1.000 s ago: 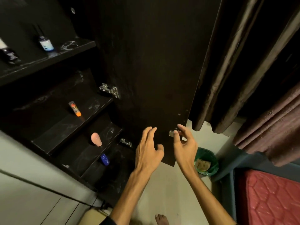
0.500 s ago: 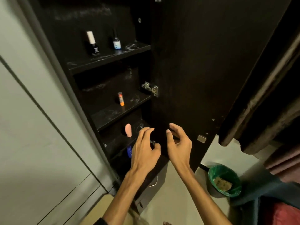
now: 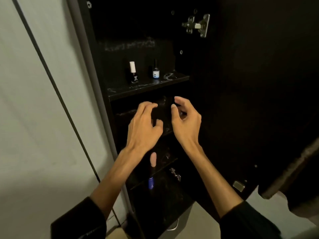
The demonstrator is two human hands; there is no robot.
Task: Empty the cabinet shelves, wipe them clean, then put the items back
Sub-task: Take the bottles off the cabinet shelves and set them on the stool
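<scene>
You are lifting your left hand (image 3: 144, 128) and right hand (image 3: 185, 123), both released and empty, off the door toward the shelves (image 3: 150, 85); bottles (image 3: 133, 72) are waiting there, so emptying is starting.

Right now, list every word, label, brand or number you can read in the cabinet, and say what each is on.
None can be read.
Black bottle with white cap: pale print on its body, too blurred to read.
Small bottle with dark cap: white and blue label, too small to read.
Blue tube: no legible print.
Pink item: no markings visible.
</scene>
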